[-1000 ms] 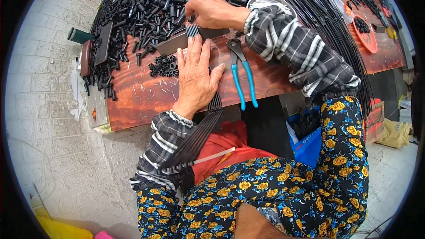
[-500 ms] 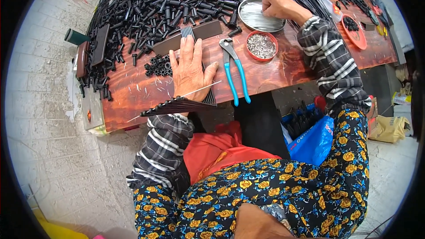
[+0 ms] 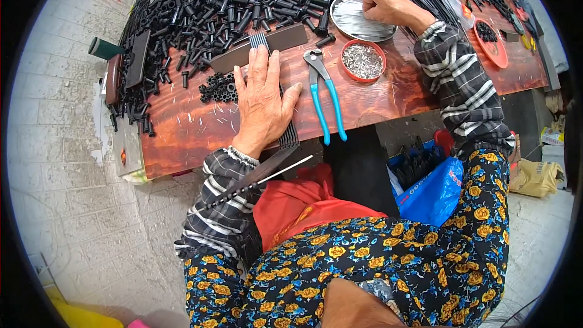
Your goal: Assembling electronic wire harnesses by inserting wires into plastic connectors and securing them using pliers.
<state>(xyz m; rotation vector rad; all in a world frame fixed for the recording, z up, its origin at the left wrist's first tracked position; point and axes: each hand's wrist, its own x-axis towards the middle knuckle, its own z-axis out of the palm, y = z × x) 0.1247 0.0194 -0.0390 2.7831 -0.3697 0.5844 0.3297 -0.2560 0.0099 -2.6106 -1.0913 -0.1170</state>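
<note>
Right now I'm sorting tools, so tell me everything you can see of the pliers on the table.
The pliers lie flat on the reddish wooden table, near its front edge. Their grey metal head points away from the person, and the two light blue handles are splayed apart, tips reaching the table's edge. They lie between the left hand and a small red dish of metal bits. Nothing appears to touch them.

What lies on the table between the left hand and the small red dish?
In the head view, blue-handled pliers lie between the left hand and the red dish.

sleeves: black-and-white plaid, gathered cuffs | trousers: dark floral, yellow and orange roses | hands: bare
</note>
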